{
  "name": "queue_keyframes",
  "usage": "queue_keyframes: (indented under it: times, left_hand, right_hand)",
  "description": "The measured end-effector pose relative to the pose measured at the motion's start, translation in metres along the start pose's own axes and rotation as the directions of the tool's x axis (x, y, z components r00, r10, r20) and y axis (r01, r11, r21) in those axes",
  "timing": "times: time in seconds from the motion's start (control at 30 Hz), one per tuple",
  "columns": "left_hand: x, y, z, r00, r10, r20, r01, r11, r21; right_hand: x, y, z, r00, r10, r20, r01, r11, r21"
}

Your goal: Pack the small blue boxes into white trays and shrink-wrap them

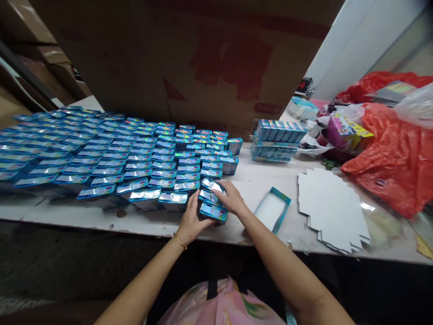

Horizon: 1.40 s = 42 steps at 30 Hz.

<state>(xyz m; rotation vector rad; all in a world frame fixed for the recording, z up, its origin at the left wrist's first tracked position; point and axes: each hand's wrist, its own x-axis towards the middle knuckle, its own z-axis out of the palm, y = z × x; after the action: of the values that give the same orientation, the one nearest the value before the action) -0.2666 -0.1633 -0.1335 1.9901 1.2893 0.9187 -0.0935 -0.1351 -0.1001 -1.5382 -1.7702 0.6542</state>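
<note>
At the table's front edge, a short row of shiny blue boxes stands on end between my two hands. My left hand, with a gold bangle at the wrist, presses its fingers along their left side and its thumb across the nearest box. From the right, my right hand grips the farther boxes of the row, fingertips on their tops. An open shallow tray with blue patterned walls and a white inside lies just right of my right hand.
Many more blue boxes stand in packed rows to the left. Filled trays are stacked at the back. White die-cut card sheets and a red plastic bag lie on the right. A big cardboard carton rises behind.
</note>
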Motion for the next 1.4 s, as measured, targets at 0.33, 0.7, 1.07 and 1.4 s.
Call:
queue_keyframes:
  times: [0.33,0.7,1.07,1.4]
  left_hand:
    - [0.004,0.002,0.008,0.997,0.069,-0.037,-0.067,0.997,0.049]
    - [0.006,0.0,0.015,0.986,0.077,0.145,-0.041,0.97,-0.238]
    - [0.008,0.009,0.014,0.972,0.171,0.158,-0.111,0.937,-0.33]
    - [0.104,0.141,0.097,0.684,0.575,0.449,-0.393,0.809,-0.437]
  right_hand:
    - [0.029,0.011,-0.036,0.893,-0.198,0.405,0.131,0.974,0.187]
    - [-0.045,0.014,0.013,0.989,0.135,-0.066,-0.054,0.73,0.681]
    - [-0.057,-0.003,0.023,0.967,0.241,-0.085,-0.006,0.353,0.936]
    - [-0.094,0.033,-0.096,0.683,0.436,-0.586,0.291,0.573,0.766]
